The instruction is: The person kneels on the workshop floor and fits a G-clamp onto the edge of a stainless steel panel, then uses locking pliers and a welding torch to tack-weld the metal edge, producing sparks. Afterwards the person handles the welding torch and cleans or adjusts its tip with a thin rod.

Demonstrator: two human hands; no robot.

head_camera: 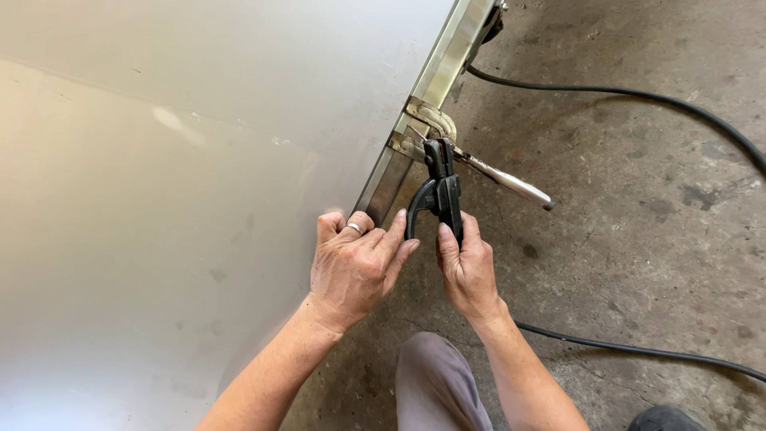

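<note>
A black clamp-style holder grips the edge of a large grey metal sheet, right beside a silver locking clamp fixed on the sheet's steel frame edge. My right hand is closed around the black holder's handle. My left hand, wearing a ring, rests on the sheet's edge with its fingers touching the holder's curved lever.
A black cable runs across the concrete floor at the upper right, and another stretch of cable lies at the lower right. My knee in grey trousers and a dark shoe are below.
</note>
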